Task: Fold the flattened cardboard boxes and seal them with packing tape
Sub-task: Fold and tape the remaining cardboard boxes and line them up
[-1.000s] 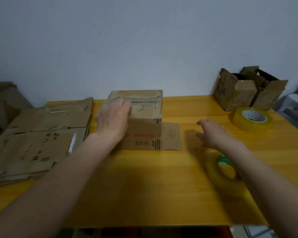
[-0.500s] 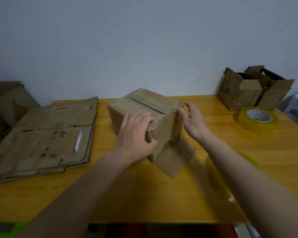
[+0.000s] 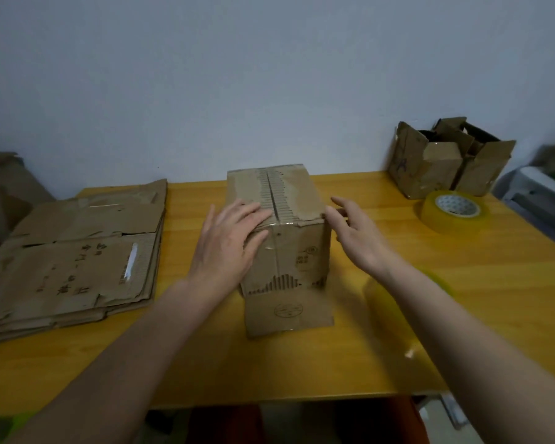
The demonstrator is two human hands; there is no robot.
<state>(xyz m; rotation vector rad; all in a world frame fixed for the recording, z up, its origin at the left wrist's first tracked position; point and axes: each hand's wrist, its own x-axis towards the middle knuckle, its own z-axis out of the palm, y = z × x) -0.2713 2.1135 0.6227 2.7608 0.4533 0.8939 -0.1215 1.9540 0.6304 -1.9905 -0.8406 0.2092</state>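
Against a plain pale wall, the yellow wooden table (image 3: 302,357) carries the work: your folded box (image 3: 277,232) stands at its middle, long axis running straight away from you toward the wall, the top seam following that same line and the near end face turned squarely to you. Your left hand (image 3: 228,241) lies flat with straight fingers on the near left corner of the top, pressing the flaps down; your right hand (image 3: 356,238) hovers just beside the right near corner, fingers loosely spread, grasping nothing. One loose flap (image 3: 287,312) lies flat on the table at the foot of the near face, not yet folded up. The risk, as it looks from here, is the top flaps springing apart if you lift the left palm before tape is on, since the torn cardboard along the seam looks worn and may hold tape poorly. A tape roll (image 3: 450,211) sits well apart at the far right, near an open box (image 3: 446,158); a second roll (image 3: 404,302), blurred, lies partly under your right forearm, and a reach could knock it. Flattened boxes (image 3: 74,251) wait stacked on the left.
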